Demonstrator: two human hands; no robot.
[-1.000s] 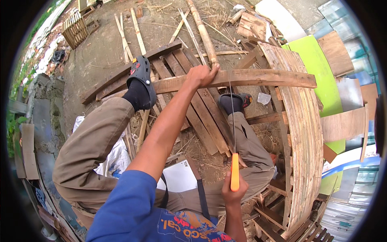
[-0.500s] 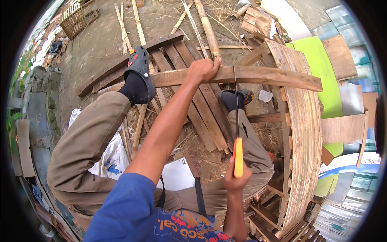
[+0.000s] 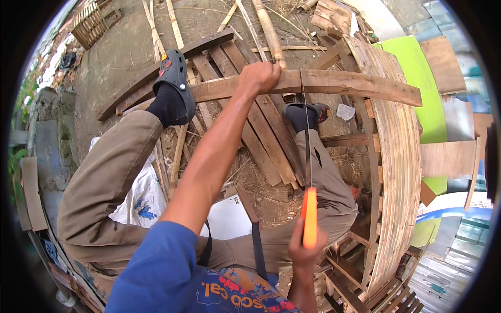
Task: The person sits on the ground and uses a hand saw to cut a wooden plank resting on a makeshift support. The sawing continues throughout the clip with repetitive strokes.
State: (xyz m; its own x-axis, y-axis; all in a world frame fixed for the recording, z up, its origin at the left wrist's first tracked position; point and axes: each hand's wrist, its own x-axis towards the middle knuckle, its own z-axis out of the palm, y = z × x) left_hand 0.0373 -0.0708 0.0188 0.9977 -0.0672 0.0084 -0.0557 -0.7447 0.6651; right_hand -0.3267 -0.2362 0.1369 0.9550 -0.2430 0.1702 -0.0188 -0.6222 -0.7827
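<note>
Stretching over the upper left of the frame, bare dirt ground (image 3: pixel 112 60) leaves open room; 1 slatted wooden stack (image 3: pixel 399 193) bounds the right. 1 wooden beam (image 3: pixel 355 84) spans the upper centre, its right end overlapping the stack. 1 saw (image 3: pixel 310 214) lies right of centre, its blade crossing the beam just right of the left hand (image 3: pixel 259 77). 2 dark clogs (image 3: pixel 176 86) show, 1 over the beam, 1 below it. The left fingers curl on the beam; the right hand (image 3: pixel 307 246) grips the saw's orange handle.

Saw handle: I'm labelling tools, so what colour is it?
Orange saw handle, clearest in the head view.
</note>
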